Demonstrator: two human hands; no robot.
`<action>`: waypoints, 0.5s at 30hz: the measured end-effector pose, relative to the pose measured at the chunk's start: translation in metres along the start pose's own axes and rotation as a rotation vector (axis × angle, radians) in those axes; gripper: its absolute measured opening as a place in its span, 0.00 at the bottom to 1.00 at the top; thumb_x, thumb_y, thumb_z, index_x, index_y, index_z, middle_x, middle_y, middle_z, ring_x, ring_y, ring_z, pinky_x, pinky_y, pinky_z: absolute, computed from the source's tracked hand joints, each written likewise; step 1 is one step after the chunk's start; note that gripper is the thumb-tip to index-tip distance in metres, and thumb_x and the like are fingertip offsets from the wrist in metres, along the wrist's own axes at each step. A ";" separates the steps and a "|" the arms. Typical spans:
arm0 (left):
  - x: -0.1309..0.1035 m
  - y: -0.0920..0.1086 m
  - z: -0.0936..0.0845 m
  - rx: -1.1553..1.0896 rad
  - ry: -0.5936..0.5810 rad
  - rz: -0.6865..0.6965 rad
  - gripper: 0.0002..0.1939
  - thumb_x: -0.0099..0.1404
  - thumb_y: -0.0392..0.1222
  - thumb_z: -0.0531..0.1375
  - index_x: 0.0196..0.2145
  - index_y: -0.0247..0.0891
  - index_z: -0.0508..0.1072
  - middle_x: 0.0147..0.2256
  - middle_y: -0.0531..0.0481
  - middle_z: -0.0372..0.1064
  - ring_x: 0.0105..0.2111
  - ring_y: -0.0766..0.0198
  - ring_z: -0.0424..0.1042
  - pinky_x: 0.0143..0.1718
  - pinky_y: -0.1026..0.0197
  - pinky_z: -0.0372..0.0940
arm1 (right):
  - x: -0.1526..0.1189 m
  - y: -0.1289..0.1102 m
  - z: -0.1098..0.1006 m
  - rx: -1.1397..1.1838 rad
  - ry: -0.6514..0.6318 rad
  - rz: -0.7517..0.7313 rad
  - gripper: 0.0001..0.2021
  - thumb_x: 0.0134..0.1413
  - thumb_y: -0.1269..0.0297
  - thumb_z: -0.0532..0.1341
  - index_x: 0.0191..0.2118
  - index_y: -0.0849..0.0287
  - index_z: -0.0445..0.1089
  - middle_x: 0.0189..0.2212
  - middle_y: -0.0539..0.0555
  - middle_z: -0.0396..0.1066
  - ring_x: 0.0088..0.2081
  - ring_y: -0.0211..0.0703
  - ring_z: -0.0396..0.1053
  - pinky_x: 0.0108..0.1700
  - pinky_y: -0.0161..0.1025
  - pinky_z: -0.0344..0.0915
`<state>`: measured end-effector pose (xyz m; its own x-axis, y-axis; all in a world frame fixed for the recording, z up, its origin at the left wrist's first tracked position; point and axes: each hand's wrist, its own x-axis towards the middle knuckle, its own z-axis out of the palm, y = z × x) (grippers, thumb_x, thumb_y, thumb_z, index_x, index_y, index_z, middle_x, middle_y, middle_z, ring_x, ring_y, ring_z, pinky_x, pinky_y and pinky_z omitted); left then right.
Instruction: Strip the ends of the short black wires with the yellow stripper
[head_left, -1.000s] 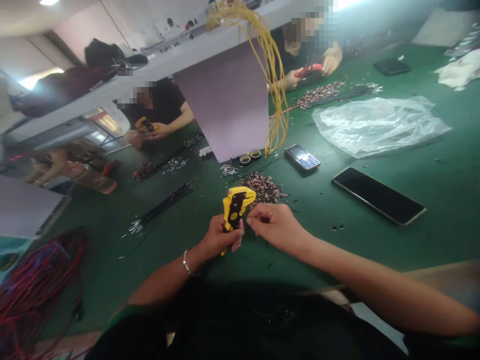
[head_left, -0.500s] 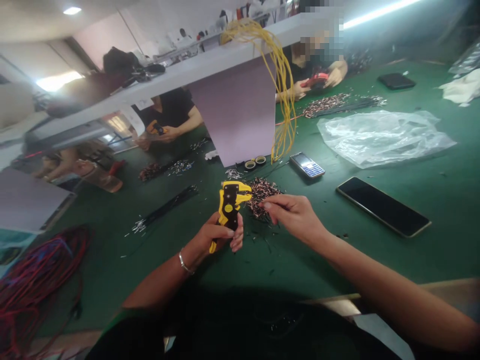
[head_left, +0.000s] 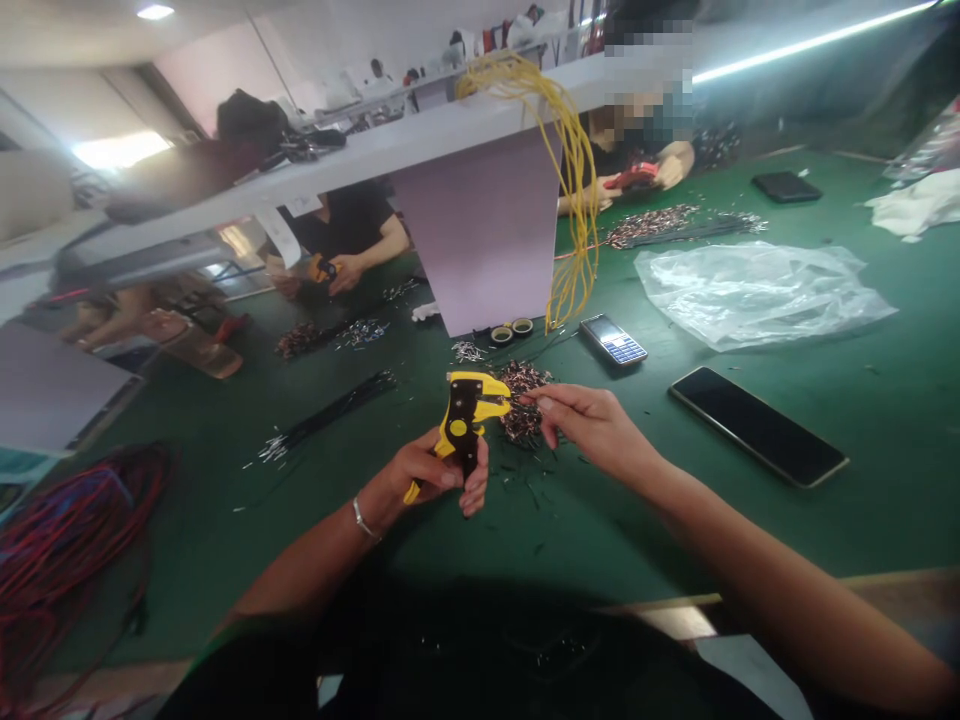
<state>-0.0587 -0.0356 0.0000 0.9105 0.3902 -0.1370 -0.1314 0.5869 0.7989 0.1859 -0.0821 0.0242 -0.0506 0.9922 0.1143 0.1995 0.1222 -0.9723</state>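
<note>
My left hand [head_left: 439, 475] is wrapped round the grip of a yellow and black wire stripper [head_left: 463, 425], its jaws pointing right. At the jaw tips, my right hand [head_left: 589, 420] has thumb and forefinger pinched on a short wire [head_left: 523, 398], thin and mostly hidden. Whether the wire's end is inside the jaws, I cannot tell. Behind the fingertips lies a heap of short wire pieces [head_left: 521, 428] with coppery ends. Dark scraps are scattered below the heap on the green tabletop [head_left: 570, 545].
A keypad phone [head_left: 615, 342], a black smartphone [head_left: 757, 425] and a clear plastic bag [head_left: 761, 295] lie on the right. To the left are a black wire bundle [head_left: 330, 412] and red cable coils [head_left: 82, 530]. Yellow wires [head_left: 574, 200] hang from the shelf [head_left: 420, 140]. Co-workers sit opposite.
The stripper has come right and slightly down, so its jaws now meet my right fingertips; a gap separated them before. My right hand stays pinched near the heap. The view has shifted slightly.
</note>
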 end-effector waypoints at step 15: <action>-0.001 0.007 -0.004 -0.037 -0.007 0.003 0.19 0.44 0.36 0.66 0.37 0.31 0.75 0.25 0.46 0.69 0.23 0.59 0.69 0.26 0.55 0.66 | -0.004 0.002 -0.002 0.044 -0.060 -0.047 0.09 0.56 0.60 0.58 0.32 0.57 0.71 0.22 0.50 0.75 0.21 0.33 0.59 0.25 0.36 0.56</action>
<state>-0.0623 -0.0293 0.0032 0.9127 0.3872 -0.1304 -0.1483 0.6113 0.7774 0.1886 -0.0857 0.0228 -0.1183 0.9817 0.1490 0.1527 0.1663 -0.9742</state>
